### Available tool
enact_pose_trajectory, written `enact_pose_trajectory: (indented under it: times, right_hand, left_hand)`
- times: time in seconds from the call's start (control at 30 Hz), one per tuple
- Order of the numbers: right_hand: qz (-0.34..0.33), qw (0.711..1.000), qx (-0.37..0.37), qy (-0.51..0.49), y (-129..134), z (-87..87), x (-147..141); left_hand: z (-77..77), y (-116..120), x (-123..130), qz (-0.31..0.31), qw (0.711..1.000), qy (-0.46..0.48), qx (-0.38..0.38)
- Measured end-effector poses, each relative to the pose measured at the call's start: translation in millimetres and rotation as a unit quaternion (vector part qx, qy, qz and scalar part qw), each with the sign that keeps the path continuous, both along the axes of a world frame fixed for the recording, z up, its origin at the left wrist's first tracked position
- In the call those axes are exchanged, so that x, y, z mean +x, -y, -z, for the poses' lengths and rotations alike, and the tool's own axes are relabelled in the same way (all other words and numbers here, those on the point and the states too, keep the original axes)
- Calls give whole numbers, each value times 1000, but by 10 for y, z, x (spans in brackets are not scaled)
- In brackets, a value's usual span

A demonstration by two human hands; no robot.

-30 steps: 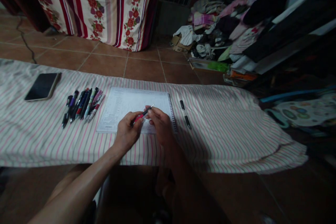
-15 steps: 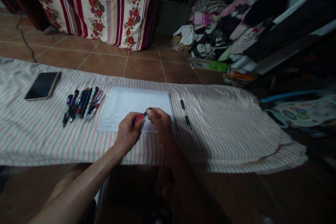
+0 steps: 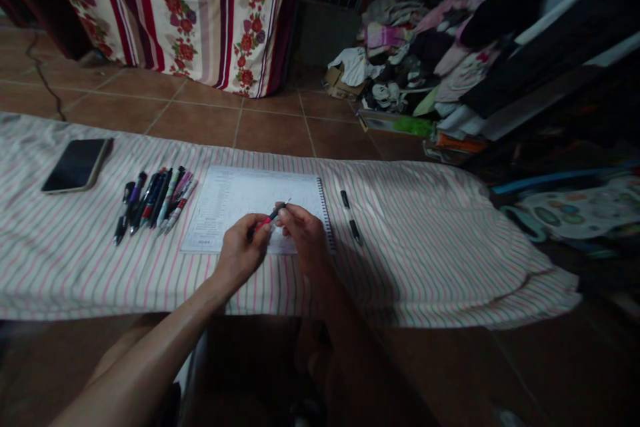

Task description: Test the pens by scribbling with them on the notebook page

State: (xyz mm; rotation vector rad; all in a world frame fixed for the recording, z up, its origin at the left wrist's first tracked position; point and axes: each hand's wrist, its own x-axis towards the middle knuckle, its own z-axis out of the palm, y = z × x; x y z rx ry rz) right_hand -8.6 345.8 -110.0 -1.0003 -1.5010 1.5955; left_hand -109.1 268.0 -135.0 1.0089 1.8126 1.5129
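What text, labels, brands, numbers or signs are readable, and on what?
None legible.
Notebook page: print along the left side and lower left, too small and blurred.
Red-and-black pen: no readable marking.
Grouped pens: no readable marking.
Phone: dark screen, no readable text.

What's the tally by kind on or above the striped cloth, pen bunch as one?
Smartphone: 1
Pen bunch: 1
Spiral notebook: 1
Black pen pieces lying loose: 2
Red-and-black pen, held: 1
Total: 6
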Motion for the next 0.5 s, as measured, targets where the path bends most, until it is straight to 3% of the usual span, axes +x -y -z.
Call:
enact_pose_trajectory:
  times: [0.27,0.5]
  right_hand:
    - [-2,1000,-25,-4,-17,30,-16]
    - [-9,1000,-19,-20,3,50,-50]
  left_hand:
    - [-1,8,-5,48,998,48,6]
    - [15,28,-21,7,998,-63,-20]
